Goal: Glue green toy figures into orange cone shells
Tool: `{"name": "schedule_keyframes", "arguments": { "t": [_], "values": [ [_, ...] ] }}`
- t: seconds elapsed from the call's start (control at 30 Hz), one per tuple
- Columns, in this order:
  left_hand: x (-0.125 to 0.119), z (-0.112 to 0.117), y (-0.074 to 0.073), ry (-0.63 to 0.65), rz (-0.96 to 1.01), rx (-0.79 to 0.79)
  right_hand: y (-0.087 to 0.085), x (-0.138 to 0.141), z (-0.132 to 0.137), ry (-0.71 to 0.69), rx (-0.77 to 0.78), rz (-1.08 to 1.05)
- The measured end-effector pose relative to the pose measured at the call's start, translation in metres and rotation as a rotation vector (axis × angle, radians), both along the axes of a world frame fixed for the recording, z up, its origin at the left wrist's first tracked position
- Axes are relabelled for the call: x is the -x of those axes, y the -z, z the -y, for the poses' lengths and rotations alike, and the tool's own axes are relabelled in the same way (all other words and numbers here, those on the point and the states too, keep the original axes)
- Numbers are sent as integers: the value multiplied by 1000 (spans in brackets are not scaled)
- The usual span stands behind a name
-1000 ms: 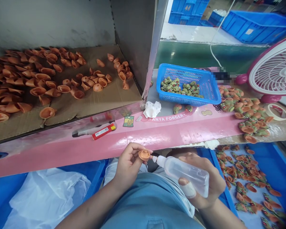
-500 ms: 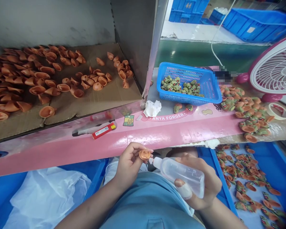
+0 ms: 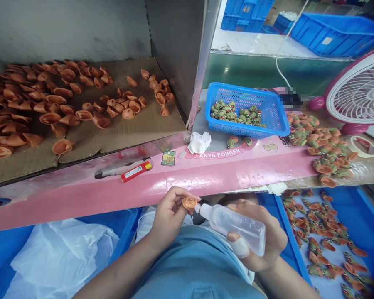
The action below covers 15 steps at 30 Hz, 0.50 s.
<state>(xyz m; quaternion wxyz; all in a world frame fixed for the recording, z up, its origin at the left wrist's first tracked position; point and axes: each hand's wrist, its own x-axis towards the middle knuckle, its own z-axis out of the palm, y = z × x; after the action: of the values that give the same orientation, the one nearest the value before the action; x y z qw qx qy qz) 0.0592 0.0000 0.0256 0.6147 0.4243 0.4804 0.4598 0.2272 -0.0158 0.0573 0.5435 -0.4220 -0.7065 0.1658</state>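
Observation:
Between the fingertips of my left hand (image 3: 172, 212) is a small orange cup-shaped piece (image 3: 189, 202), its hollow side facing up towards me. My right hand (image 3: 262, 232) is wrapped round a translucent squeeze bottle (image 3: 233, 224), tipped over to the left. The bottle's narrow nozzle (image 3: 198, 207) meets the right edge of the orange piece, or comes very near it; contact is hard to make out. Both hands are over my lap, just in front of the pink work surface (image 3: 190, 182).
Many orange pieces (image 3: 60, 146) lie on cardboard inside the booth at left. A blue basket (image 3: 247, 131) holds green pieces. Joined green-and-orange pieces lie heaped by the fan (image 3: 361, 91) and in a blue tray (image 3: 352, 207) at right. A red-and-yellow box cutter (image 3: 135, 171) and crumpled tissue (image 3: 199, 142) are nearby.
The bottle and my right hand have shifted very slightly left. My left hand keeps the orange piece in nearly the same place.

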Motion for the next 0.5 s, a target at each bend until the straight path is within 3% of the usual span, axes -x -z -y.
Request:
{"name": "schedule_keyframes", "arguments": {
  "t": [0.1,0.2,0.33,0.5],
  "values": [
    [2,-3,1,-28,2,23,6,-3,-2,63,85,-65],
    [9,-9,6,-73,16,70,17,-7,-12,78,279,-211],
    [26,-18,14,-185,55,145,33,-4,-38,-76,509,-337],
    [46,-28,24,-332,88,264,56,14,-84,-183,526,-299]
  ]
}}
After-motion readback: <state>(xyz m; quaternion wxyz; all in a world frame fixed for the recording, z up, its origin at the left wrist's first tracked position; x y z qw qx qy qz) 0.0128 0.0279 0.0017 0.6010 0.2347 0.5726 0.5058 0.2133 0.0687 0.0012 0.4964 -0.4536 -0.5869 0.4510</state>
